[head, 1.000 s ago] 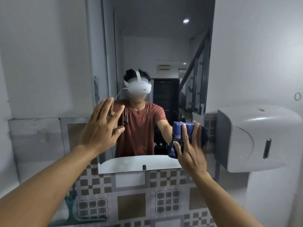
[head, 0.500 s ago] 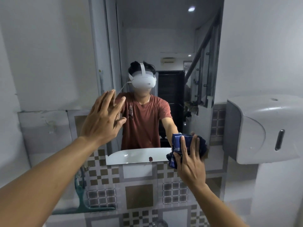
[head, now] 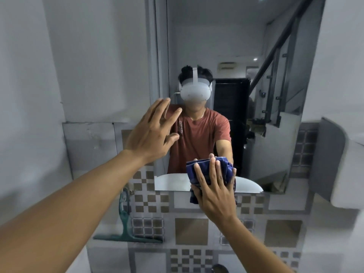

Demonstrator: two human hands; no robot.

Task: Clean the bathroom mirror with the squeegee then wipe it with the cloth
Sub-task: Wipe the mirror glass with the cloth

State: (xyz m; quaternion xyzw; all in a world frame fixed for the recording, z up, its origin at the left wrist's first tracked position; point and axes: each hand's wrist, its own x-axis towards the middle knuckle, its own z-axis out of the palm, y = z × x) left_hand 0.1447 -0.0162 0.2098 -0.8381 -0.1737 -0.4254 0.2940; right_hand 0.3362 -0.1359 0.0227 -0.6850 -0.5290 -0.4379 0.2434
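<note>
Mirror [head: 246,95] wiping nears its bottom edge: right hand [head: 214,196] has slid cloth [head: 224,166] lower, fingers pressing it; left hand [head: 151,134] splayed, empty; squeegee [head: 126,229] parked

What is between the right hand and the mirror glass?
A blue cloth, pressed by the right hand against the mirror near its lower edge, in the head view.

The mirror [head: 246,46] hangs on the wall at 12 o'clock, with the tiled wall [head: 191,231] directly below it. The right hand [head: 213,196] presses the cloth [head: 208,170] on the mirror's lower edge at 6 o'clock; the left hand [head: 151,134] is raised, fingers spread, before its left edge at 9 o'clock. The squeegee [head: 126,223] stands against the tiles at 7 o'clock, and the dispenser [head: 342,164] is mounted at 3 o'clock.
</note>
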